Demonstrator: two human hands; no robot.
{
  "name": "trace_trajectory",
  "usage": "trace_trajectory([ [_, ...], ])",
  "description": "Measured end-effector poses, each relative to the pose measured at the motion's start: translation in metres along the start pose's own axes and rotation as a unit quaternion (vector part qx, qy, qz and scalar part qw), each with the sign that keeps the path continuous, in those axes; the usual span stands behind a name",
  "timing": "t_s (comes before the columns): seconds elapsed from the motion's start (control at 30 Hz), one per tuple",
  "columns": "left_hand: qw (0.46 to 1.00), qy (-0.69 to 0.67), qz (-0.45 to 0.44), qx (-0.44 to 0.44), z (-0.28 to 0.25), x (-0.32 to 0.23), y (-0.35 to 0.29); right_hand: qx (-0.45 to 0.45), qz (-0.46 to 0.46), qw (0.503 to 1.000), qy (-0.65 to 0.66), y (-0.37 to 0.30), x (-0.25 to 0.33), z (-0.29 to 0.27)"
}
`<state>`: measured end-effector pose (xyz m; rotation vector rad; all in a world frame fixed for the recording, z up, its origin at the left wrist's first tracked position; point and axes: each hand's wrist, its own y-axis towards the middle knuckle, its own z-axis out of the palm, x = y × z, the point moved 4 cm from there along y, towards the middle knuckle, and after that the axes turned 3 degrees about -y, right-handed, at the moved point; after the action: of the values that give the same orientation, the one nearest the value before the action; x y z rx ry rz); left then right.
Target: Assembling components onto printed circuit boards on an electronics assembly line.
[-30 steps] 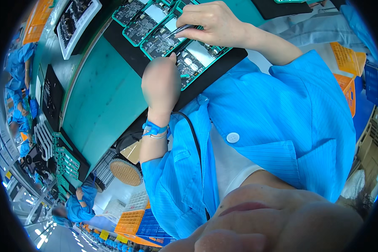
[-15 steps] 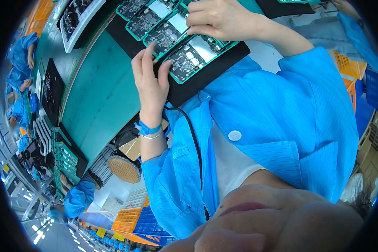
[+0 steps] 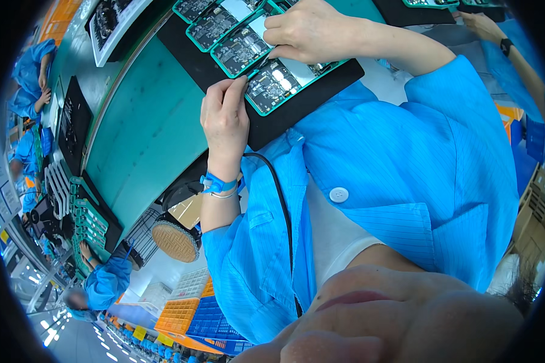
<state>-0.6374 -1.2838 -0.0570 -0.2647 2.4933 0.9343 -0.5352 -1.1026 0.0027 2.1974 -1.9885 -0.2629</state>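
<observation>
Several circuit boards in green frames lie in a row on a black mat at the top of the head view. My left hand, with a blue wrist strap, is closed in a pinch at the left corner of the nearest circuit board. What its fingertips hold is too small to name. My right hand is bent over the silver plates of the boards, thumb and fingers pressed together. A thin dark piece shows by its fingertips, but its kind is unclear. A second circuit board lies just beyond the nearest one.
A green work surface extends left of the mat. Beyond it stands a white tray of dark parts. Green frames are stacked at the left, near co-workers in blue. A round stool and orange and blue crates stand below.
My left hand has gone from spread fingers to a pinch and moved slightly right, onto the board's corner. My right hand has shifted slightly left and down, still pinched.
</observation>
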Motion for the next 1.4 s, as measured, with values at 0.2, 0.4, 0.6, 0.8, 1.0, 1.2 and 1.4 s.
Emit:
trace_trajectory([
  [0.2, 0.999, 0.018, 0.027, 0.015, 0.0, 0.0, 0.0, 0.016, -0.008, 1.0, 0.001, 0.004, 0.001, 0.007],
  [0.4, 0.998, 0.032, 0.043, 0.022, -0.001, -0.003, 0.001, 0.019, -0.029, 0.999, 0.009, 0.005, 0.002, 0.005],
  [0.6, 0.998, 0.036, 0.047, 0.025, -0.001, -0.003, 0.0, 0.009, -0.048, 0.999, -0.006, 0.005, 0.004, 0.004],
  [0.8, 0.998, 0.029, 0.044, 0.021, 0.0, -0.003, -0.001, -0.022, -0.058, 0.997, -0.039, 0.004, 0.004, 0.008],
  [1.0, 0.999, 0.017, 0.04, 0.024, 0.001, -0.002, -0.002, -0.031, -0.073, 0.997, -0.015, 0.004, 0.003, 0.008],
  [1.2, 0.997, 0.022, 0.064, 0.03, 0.003, -0.003, 0.001, -0.005, -0.07, 0.998, -0.009, 0.004, 0.003, 0.004],
  [1.4, 0.99, 0.04, 0.109, 0.08, 0.001, -0.003, 0.009, -0.001, -0.065, 0.998, -0.02, 0.005, 0.003, 0.006],
])
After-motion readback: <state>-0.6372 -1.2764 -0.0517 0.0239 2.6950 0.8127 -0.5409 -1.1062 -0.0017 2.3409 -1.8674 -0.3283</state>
